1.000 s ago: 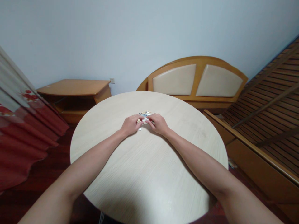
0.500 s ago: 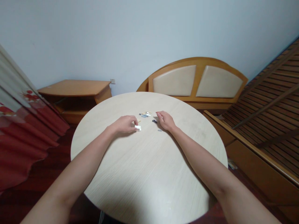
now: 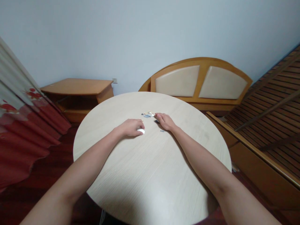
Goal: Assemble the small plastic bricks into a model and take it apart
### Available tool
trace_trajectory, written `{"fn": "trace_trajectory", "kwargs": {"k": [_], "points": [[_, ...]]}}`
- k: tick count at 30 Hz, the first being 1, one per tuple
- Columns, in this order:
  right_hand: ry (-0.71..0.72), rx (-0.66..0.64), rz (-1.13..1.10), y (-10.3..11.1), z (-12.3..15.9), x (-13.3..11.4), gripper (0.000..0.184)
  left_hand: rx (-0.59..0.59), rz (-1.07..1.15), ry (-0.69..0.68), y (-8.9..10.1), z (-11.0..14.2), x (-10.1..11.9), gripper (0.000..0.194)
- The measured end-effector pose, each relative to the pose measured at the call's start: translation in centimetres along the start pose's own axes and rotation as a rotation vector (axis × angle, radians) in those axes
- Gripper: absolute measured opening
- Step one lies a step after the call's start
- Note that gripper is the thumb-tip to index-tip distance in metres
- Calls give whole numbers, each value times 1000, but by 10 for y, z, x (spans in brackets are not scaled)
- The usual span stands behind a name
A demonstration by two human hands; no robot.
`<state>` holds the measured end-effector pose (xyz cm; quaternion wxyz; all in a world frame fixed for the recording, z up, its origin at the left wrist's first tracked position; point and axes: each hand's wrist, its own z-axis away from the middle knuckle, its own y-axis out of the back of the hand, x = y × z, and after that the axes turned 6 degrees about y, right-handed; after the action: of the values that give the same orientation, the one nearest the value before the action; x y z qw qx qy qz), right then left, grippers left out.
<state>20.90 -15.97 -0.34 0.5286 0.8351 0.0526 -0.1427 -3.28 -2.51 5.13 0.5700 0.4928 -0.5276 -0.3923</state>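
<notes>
My left hand (image 3: pixel 131 127) rests low over the table, thumb and fingers curled round a small flat white piece (image 3: pixel 141 131). To its right, my right hand (image 3: pixel 166 121) has its fingers drawn together at the edge of a little cluster of thin pieces (image 3: pixel 147 115), coloured grey-blue, yellowish and white. What its fingertips pinch, if anything, is too small to make out. A small dark piece (image 3: pixel 156 121) lies just under the right fingers. Nearer to me, a short grey strip (image 3: pixel 162 131) lies alone below the right hand.
The round pale wooden table (image 3: pixel 140 175) fills the middle. Behind it stand a low wooden cabinet (image 3: pixel 79 86) on the left and a headboard (image 3: pixel 197 78) on the right. A red and white curtain (image 3: pixel 28 131) hangs at left; a slatted wooden panel (image 3: pixel 276 103) leans at right.
My left hand has closed further over the white piece, covering more of it. The right fingers have come down and left, closer to the cluster. The view has shifted slightly.
</notes>
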Motion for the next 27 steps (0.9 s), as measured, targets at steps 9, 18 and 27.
{"fn": "trace_trajectory", "kwargs": {"k": [9,18,27], "points": [[-142,75,111,-3,4,18,32,-32,-5,57,6,2,3,23],[-219,83,213,-4,5,25,23,119,65,40,1,1,5,19],[-312,78,225,-1,6,30,19,276,112,117,-18,-11,8,19]]}}
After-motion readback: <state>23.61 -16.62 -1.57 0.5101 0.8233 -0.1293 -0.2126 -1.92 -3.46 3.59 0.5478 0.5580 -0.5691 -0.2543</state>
